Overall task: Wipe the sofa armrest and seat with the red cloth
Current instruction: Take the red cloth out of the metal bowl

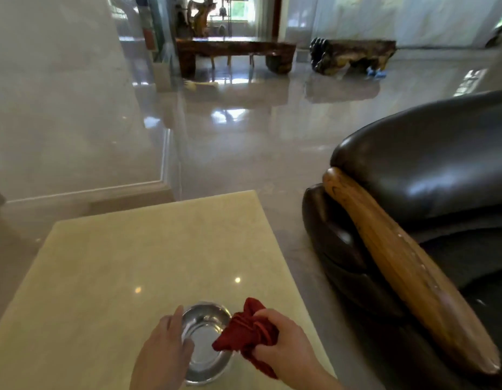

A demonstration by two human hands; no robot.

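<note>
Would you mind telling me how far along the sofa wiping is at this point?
Done: the right hand has gathered the crumpled red cloth over the round steel bowl, which the left hand steadies on the cream stone table. Left: the sofa's wooden armrest and dark leather seat, both untouched.

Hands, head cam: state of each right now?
Left hand: open, resting against the metal bowl rim.
Right hand: closed, gripping the red cloth over the bowl.
</note>
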